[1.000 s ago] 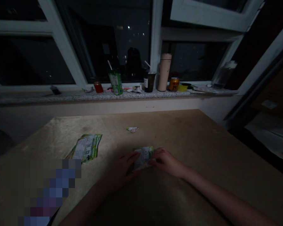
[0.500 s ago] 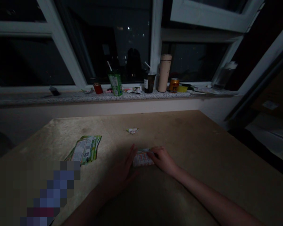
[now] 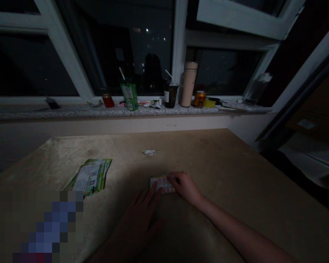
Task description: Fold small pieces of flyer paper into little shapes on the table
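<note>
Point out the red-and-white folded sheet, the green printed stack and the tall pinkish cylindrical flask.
Folded sheet [image 3: 166, 188], head view: upper face.
Printed stack [image 3: 92, 176], head view: top sheet.
Flask [image 3: 188, 86], head view: middle body.

No text readable: folded paper [image 3: 164, 182], green packets [image 3: 94, 176] too blurred.

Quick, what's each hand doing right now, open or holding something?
Left hand: open, fingertips at the folded paper.
Right hand: partly curled at the paper's right end; whether its grip is closed can't be told.
</note>
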The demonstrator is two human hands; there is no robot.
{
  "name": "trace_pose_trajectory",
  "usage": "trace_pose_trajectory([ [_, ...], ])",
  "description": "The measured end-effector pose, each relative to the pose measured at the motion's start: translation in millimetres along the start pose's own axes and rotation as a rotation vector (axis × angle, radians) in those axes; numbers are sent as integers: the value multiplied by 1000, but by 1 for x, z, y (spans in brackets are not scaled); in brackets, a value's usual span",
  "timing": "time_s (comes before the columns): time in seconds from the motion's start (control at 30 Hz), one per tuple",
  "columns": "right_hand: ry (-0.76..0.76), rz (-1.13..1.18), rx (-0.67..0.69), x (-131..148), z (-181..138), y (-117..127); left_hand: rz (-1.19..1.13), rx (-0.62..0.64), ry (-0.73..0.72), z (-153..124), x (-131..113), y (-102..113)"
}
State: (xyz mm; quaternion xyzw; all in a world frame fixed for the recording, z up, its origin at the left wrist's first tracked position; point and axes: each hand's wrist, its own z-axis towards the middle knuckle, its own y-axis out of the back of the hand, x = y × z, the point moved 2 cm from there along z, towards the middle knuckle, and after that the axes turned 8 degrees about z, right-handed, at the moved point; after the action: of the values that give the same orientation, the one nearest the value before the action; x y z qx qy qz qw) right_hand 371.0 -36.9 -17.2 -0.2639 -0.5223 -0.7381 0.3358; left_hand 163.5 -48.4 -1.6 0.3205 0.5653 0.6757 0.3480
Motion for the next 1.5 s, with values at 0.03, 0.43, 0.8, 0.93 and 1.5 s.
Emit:
trace_pose_trajectory([
  [0.03,-8,2,-4,0,0,0,5,4,3,0,1,-2],
  [0.43,61,52,-89,6,-13,7,-59,74,25,2,2,-2],
  [0.8,285,-305,219,37,-43,8,-99,72,23,7,5,0],
  [0.93,263,-295,235,30,-46,3,-57,44,43,5,4,-2],
  [1.5,241,-183,259,28,-45,3,-30,25,-4,7,4,-5],
])
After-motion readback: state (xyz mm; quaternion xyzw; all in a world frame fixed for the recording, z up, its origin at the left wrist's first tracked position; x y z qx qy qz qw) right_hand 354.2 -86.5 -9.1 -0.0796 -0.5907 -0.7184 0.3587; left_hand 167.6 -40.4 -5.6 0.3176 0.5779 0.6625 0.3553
